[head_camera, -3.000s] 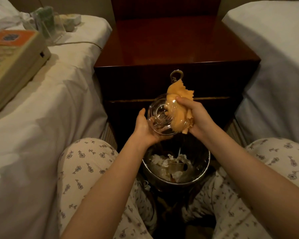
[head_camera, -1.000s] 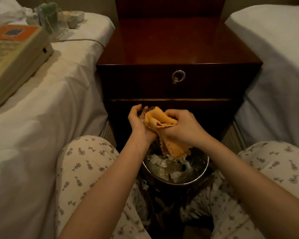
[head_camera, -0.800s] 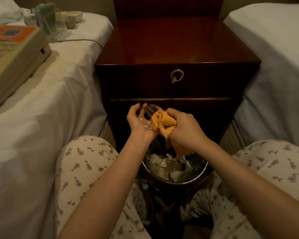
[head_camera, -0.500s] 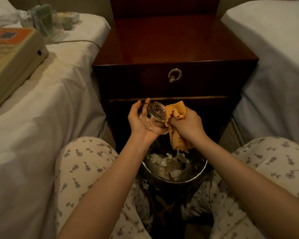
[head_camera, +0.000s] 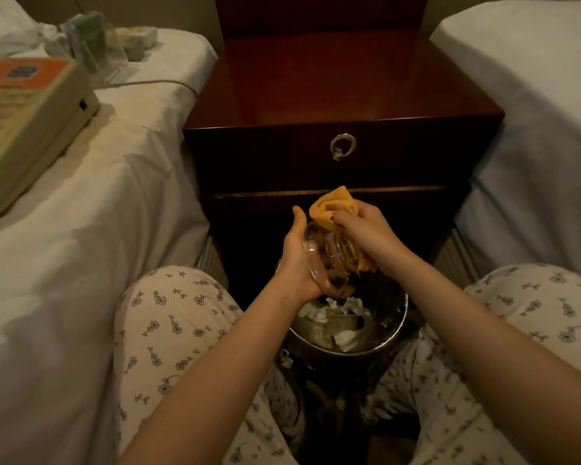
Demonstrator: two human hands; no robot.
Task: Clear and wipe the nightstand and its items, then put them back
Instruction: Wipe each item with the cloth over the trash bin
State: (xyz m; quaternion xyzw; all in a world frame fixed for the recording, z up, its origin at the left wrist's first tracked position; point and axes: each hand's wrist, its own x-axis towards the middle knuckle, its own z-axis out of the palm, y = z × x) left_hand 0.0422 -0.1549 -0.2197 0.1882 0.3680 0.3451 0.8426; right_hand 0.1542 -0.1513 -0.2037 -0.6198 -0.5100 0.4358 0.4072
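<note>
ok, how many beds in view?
2. The left bed flanks the nightstand and carries a beige device; the right bed flanks the nightstand's other side. More could lie outside the frame.

We wear cream ribbed pyjama trousers (head_camera: pixel 168 317) with small dark flower sprigs; left hand (head_camera: pixel 296 263), right hand (head_camera: pixel 366 229) and forearms (head_camera: pixel 222 364) are bare.

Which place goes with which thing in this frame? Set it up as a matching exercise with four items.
Things:
1 glass dish
2 orange cloth
3 metal bin
4 telephone

Places:
A on the bed at the person's left
B gripped by the right hand
C in front of the nightstand, below both hands
D held in the left hand

Pairs: 1-D, 2-B, 3-C, 4-A
</note>
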